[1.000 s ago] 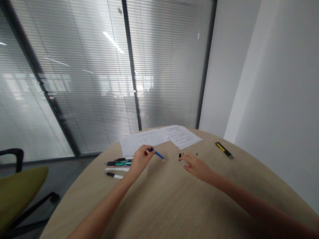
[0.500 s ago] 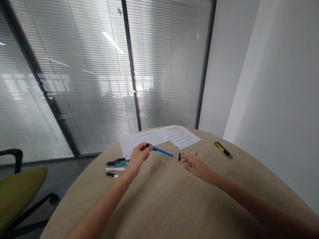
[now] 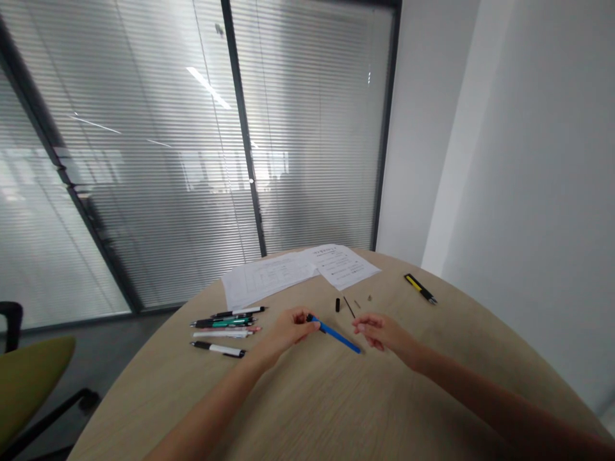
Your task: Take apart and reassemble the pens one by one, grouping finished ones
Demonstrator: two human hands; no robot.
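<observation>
My left hand is closed on the upper end of a blue pen barrel, which slants down to the right over the round wooden table. My right hand hovers just right of the barrel's lower tip, its fingers curled together; whether they pinch anything I cannot tell. Just beyond both hands lie small pen parts: a black cap, a thin refill and two tiny pieces.
Several pens lie in a row left of my left hand. Printed sheets sit at the table's far edge. A yellow and black pen lies far right. A green chair stands at the left, glass wall with blinds behind.
The blue barrel went from a short stub at my left hand to fully drawn out, then lowered toward the table. My right hand moved nearer to its tip. The view tilted down slightly.
</observation>
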